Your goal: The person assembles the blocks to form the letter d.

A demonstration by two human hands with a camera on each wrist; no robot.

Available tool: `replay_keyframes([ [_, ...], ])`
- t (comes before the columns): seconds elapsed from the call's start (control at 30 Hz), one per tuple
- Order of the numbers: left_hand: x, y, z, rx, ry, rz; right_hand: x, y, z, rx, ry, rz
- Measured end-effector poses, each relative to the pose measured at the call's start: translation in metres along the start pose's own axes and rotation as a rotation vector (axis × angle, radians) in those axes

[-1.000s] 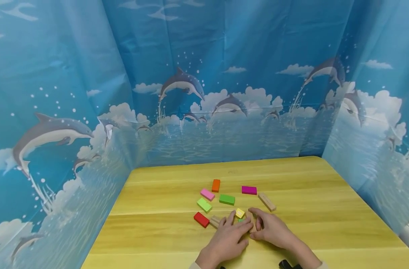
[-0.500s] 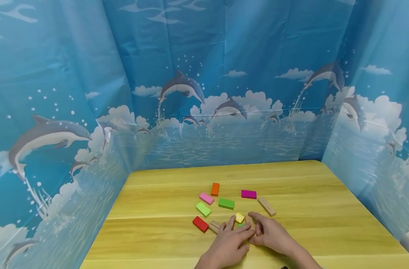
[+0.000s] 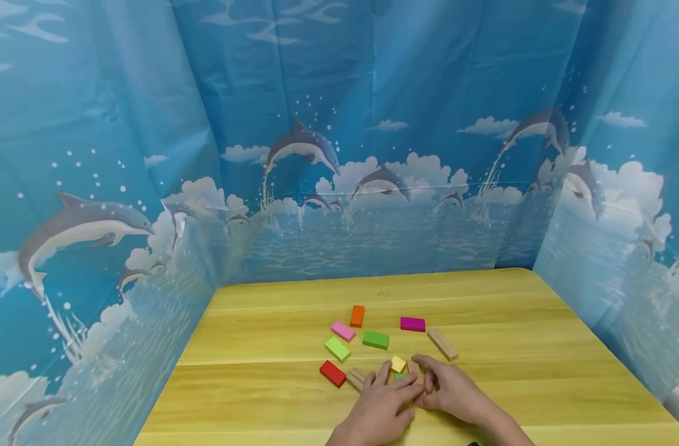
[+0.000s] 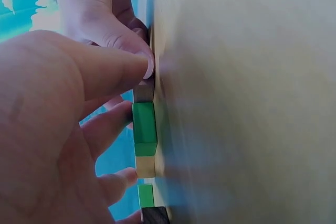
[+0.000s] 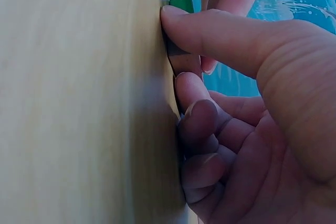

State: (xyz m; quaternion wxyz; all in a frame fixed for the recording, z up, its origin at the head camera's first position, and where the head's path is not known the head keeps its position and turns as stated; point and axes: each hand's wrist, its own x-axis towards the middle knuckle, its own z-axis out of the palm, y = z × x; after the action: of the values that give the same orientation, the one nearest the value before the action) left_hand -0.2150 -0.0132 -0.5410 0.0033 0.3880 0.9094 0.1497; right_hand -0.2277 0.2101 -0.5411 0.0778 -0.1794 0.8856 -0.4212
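My left hand [image 3: 377, 404] lies low over the blocks, fingers spread, fingertips at a green block [image 4: 144, 127] and the wooden pieces beside it. To its right, my right hand [image 3: 456, 391] holds a plain wooden block [image 3: 413, 368] between thumb and curled index finger; in the right wrist view that block [image 5: 187, 63] stands close to the table surface. Both hands nearly meet, the left thumb against the right thumb in the left wrist view. A yellow block [image 3: 398, 364] sits just beyond the left fingertips. Part of this row is hidden under the left hand.
Loose on the yellow table [image 3: 250, 347] lie a red block [image 3: 332, 374], a lime block [image 3: 337, 349], a pink block [image 3: 342, 331], an orange block [image 3: 357, 316], a green block, a magenta block [image 3: 412, 324] and a wooden block [image 3: 442, 344]. A dolphin-print curtain [image 3: 373, 241] surrounds the table.
The head view has tilted up slightly, so the table sits lower in it. Both hands stay in place at the same blocks, with barely any finger movement.
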Motion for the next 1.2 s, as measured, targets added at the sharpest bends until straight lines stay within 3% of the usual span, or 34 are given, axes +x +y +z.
replay_keyframes([
  [0.5,0.001,0.002,0.001,-0.003,-0.007,0.017,-0.003,0.005,-0.004,0.015,-0.031,0.019],
  [0.9,0.004,0.003,0.005,0.015,-0.008,0.008,-0.013,0.004,-0.021,0.040,-0.099,-0.037],
  [1.2,0.001,-0.001,0.005,0.006,-0.011,-0.013,-0.012,0.000,-0.039,0.074,-0.035,-0.053],
])
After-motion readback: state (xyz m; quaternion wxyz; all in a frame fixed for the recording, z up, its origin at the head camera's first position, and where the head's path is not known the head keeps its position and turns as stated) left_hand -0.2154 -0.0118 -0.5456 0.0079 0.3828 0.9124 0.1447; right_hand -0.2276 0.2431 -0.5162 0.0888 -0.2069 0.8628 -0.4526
